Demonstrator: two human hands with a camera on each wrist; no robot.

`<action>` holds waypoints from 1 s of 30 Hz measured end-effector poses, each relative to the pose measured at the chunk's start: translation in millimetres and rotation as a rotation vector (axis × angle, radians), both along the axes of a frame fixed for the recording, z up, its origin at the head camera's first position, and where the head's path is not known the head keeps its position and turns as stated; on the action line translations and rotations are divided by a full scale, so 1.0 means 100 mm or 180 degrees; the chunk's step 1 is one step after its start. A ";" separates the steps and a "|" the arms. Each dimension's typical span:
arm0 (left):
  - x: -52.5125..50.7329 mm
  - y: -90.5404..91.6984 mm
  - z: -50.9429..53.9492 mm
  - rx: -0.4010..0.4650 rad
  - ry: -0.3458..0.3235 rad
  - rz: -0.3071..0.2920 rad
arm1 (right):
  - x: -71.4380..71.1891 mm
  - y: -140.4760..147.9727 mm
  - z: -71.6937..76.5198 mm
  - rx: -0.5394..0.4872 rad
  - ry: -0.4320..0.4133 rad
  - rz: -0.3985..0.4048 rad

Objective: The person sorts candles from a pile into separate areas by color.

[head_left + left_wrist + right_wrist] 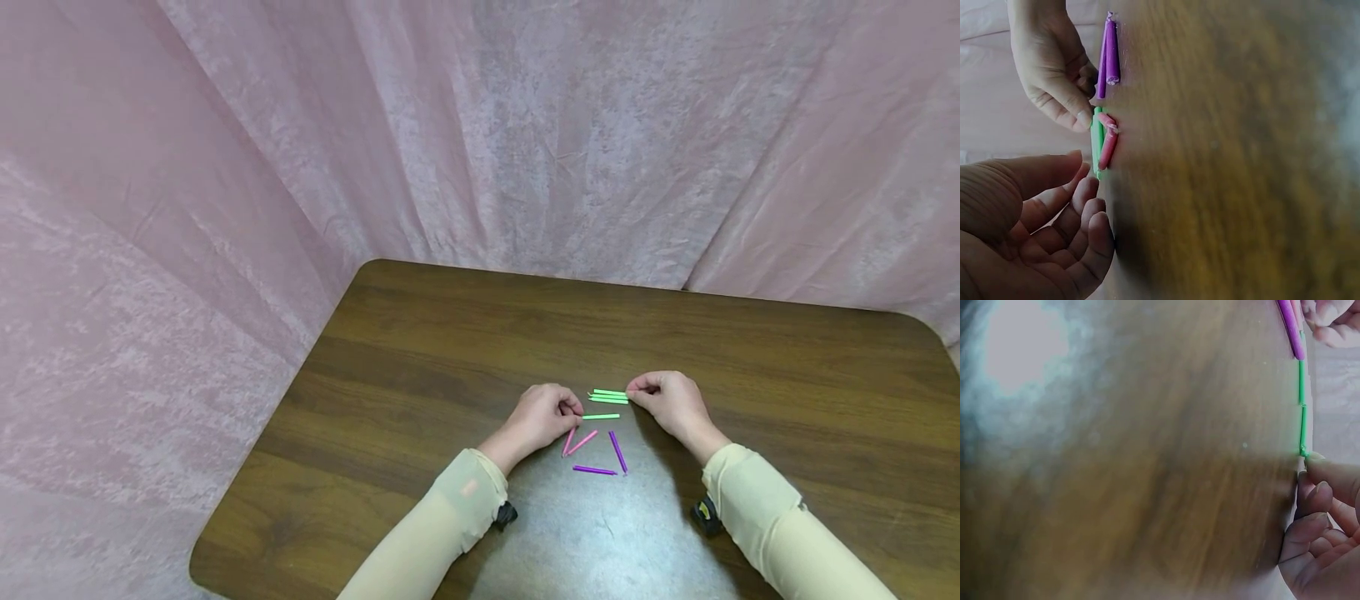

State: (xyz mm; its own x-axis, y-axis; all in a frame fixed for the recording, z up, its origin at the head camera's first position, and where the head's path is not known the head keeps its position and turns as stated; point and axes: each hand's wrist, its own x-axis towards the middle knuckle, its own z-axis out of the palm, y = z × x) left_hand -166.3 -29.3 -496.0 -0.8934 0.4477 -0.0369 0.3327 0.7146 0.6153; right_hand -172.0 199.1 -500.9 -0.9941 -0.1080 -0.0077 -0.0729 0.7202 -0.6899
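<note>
Thin candles lie on the brown table. My left hand (pixel 542 417) pinches the left end of a lone green candle (pixel 602 417); its fingers look loosely bent in the left wrist view. Farther back, my right hand (pixel 672 402) pinches the right end of a green candle in a close row of green candles (pixel 609 397). Under the lone candle, two pink candles (pixel 582 442) form a V beside my left fingers. Two purple candles (pixel 595 471) lie nearer me, one crosswise and one slanting. Wicks show on some ends in the wrist views.
The wooden table (pixel 420 350) has rounded corners and extends to both sides of my hands. Pink velvety curtains (pixel 525 142) hang behind it and on the left. A bright glare lies on the tabletop between my forearms.
</note>
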 end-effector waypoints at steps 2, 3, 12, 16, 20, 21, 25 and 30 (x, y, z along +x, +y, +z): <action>-0.01 0.01 0.00 -0.0025 0.0020 -0.0020 | 0.00 0.01 0.00 -0.0009 -0.0016 0.0002; -0.01 0.02 0.00 -0.0030 0.0022 -0.0033 | 0.01 0.01 0.00 -0.0015 -0.0024 0.0002; -0.08 0.07 -0.04 -0.0096 0.0069 -0.0132 | 0.05 0.04 0.01 -0.0079 -0.0021 -0.0046; -0.10 0.09 -0.04 -0.0171 0.0049 -0.0143 | 0.10 0.02 0.03 -0.0173 -0.0028 -0.0066; -0.11 0.09 -0.03 -0.0200 0.0008 -0.0126 | 0.16 0.01 0.05 -0.0323 -0.0039 -0.0115; -0.11 0.09 -0.03 -0.0199 -0.0006 -0.0118 | 0.18 0.00 0.05 -0.0361 -0.0046 -0.0130; -0.12 0.09 -0.02 -0.0228 -0.0024 -0.0111 | 0.24 -0.01 0.07 -0.0489 -0.0085 -0.0159; -0.12 0.10 -0.02 -0.0247 -0.0043 -0.0117 | 0.31 -0.02 0.08 -0.0536 -0.0111 -0.0185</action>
